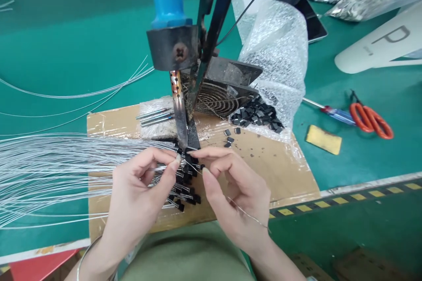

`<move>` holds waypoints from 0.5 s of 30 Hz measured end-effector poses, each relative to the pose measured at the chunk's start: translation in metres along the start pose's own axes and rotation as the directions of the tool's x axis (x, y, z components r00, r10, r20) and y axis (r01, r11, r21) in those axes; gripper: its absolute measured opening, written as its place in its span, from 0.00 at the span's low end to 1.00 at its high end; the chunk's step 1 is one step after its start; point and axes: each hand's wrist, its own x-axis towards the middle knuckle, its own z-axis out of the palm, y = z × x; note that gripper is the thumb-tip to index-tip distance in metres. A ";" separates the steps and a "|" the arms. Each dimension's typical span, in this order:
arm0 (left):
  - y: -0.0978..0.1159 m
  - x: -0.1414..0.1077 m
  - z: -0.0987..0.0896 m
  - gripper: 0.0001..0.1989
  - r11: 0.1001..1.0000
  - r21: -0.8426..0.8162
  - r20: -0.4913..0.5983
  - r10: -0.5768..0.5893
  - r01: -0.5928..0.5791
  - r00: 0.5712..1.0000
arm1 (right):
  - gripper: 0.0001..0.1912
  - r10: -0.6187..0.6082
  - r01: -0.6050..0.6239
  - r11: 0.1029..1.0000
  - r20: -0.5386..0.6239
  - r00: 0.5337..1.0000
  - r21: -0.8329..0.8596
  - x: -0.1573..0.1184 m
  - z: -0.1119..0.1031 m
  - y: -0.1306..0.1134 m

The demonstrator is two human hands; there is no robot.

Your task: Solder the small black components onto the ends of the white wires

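My left hand (141, 189) pinches something small and pale, partly hidden by the fingertips, just below the tip of the soldering iron (180, 118). Thin solder wire (193, 166) runs from there to my right hand (235, 189), whose thumb and fingers are closed round it; its loose end trails over the palm. Under both hands lie many white cables (66, 158) with black connectors (194, 198) at their right ends, on a cardboard sheet (277, 167).
A fan (216, 99) stands behind the iron. Black parts (259, 114) spill from a bubble-wrap bag (280, 48). To the right are a yellow sponge (323, 139), orange-handled scissors (371, 118), a screwdriver (339, 115) and a white object marked P (379, 44).
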 end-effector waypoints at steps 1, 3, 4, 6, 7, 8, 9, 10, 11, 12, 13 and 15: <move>0.000 0.000 0.000 0.05 1.000 -0.004 0.004 0.002 -0.002 1.000 | 0.10 0.013 -0.014 0.999 0.004 1.000 0.029 0.000 0.000 -0.001; 0.001 0.000 0.000 0.05 1.000 -0.003 -0.002 0.005 -0.005 1.000 | 0.10 0.043 -0.043 0.996 0.010 0.999 0.078 -0.001 0.001 -0.002; 0.002 0.000 0.000 0.05 1.000 -0.004 -0.010 0.005 -0.005 1.000 | 0.10 0.053 -0.054 0.995 0.008 0.999 0.089 -0.002 0.002 -0.002; 0.002 0.000 0.000 0.05 1.000 -0.008 -0.028 0.004 -0.005 1.000 | 0.11 0.073 -0.072 0.993 0.000 0.997 0.094 -0.003 0.003 -0.003; 0.002 0.000 0.000 0.05 1.000 -0.012 -0.036 0.005 -0.005 0.999 | 0.11 0.082 -0.080 0.992 -0.008 0.997 0.094 -0.003 0.004 -0.003; 0.002 0.000 0.000 0.05 1.000 -0.015 -0.041 0.002 -0.003 0.999 | 0.11 0.090 -0.088 0.991 -0.014 0.996 0.097 -0.004 0.004 -0.003; 0.001 0.000 0.001 0.05 1.000 -0.018 -0.045 0.001 -0.002 0.999 | 0.11 0.098 -0.095 0.990 -0.021 0.995 0.105 -0.004 0.005 -0.003; 0.001 0.001 0.001 0.05 1.000 -0.017 -0.047 0.000 -0.001 0.999 | 0.11 0.105 -0.101 0.988 -0.027 0.994 0.117 -0.004 0.005 -0.003; 0.000 0.001 0.001 0.05 1.000 -0.016 -0.049 -0.001 0.000 0.999 | 0.11 0.109 -0.104 0.986 -0.033 0.994 0.131 -0.004 0.006 -0.002; 0.000 0.002 0.002 0.05 1.000 -0.014 -0.052 0.001 -0.001 0.999 | 0.11 0.111 -0.104 0.984 -0.038 0.993 0.144 -0.003 0.007 -0.002; -0.001 0.002 0.002 0.05 1.000 -0.011 -0.054 0.004 -0.004 0.999 | 0.12 0.111 -0.103 0.982 -0.042 0.993 0.156 -0.003 0.007 -0.002; -0.003 0.003 0.001 0.06 1.000 -0.001 -0.059 0.015 -0.015 0.998 | 0.12 0.104 -0.094 0.979 -0.049 0.993 0.184 -0.001 0.008 -0.001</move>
